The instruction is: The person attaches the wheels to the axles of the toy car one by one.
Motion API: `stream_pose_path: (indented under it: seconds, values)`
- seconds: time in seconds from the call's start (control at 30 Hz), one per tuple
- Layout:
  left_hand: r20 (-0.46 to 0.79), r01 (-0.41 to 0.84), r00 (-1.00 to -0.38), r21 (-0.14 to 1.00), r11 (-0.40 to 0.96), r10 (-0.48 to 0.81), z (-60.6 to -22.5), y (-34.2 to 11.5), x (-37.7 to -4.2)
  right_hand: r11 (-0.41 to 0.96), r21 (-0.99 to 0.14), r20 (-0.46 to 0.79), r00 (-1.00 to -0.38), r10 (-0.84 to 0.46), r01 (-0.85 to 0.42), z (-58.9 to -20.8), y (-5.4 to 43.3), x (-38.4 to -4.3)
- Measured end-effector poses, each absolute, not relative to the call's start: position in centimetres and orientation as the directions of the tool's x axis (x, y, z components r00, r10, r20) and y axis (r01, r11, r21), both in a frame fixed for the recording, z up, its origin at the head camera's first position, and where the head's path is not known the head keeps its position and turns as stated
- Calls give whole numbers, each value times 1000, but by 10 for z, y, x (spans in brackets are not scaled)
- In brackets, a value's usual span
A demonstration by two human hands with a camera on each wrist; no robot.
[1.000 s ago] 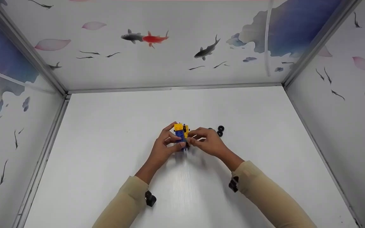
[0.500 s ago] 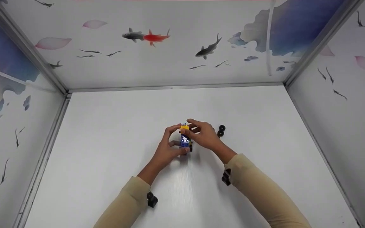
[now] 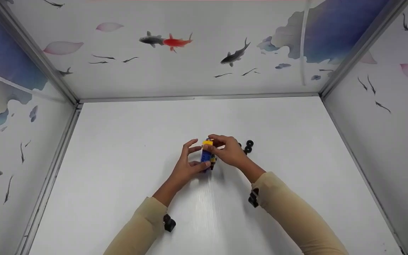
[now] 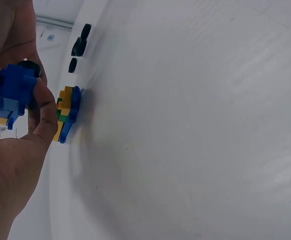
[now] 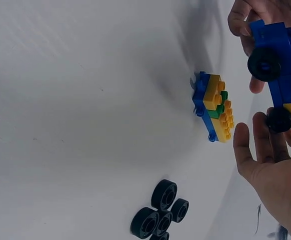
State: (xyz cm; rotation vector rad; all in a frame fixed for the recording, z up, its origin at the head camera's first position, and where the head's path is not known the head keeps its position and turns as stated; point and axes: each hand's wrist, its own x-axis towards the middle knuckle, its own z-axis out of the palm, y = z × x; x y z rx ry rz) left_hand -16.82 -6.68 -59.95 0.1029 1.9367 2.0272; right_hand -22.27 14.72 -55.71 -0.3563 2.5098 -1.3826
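Note:
A toy car of blue and yellow building blocks [image 3: 206,156] with black wheels is held up between both hands. My left hand [image 3: 186,166] pinches its near end between thumb and fingers, the upper fingers spread off the block. At the yellow far end, my right hand [image 3: 229,151] has its thumb on the near face and its fingers behind. The right wrist view shows one black wheel [image 5: 264,64] by the left hand and another wheel [image 5: 279,120] at the right hand's fingers. The car's far side is partly hidden by the hands.
A second block build [image 5: 214,107] in blue, yellow and green stands on the white table [image 3: 126,148], beyond the held car. Several loose black wheels [image 5: 164,195] lie in a cluster to its right. Printed panels [image 3: 190,71] wall the table at the back and sides.
My right hand has moved up from the car's right side to its yellow far end. The car has turned and shifted slightly right. My left index finger has lifted off it.

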Motion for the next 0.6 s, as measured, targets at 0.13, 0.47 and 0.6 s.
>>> stream_pose_path:
  seconds: [0.13,0.47,0.6]
  values:
    - [-182,-187,-954,982,3,236,-602,-70,-170,524,-848,-103,-944,-313,-81,-559,152,-224]
    - [-206,-216,-970,974,-64,128,-599,-75,-177,501,-865,-187,-942,-277,24,-558,161,-222]
    - [-207,-215,-975,970,-112,80,-598,-77,-180,498,-866,-217,-931,-293,45,-557,163,-219]
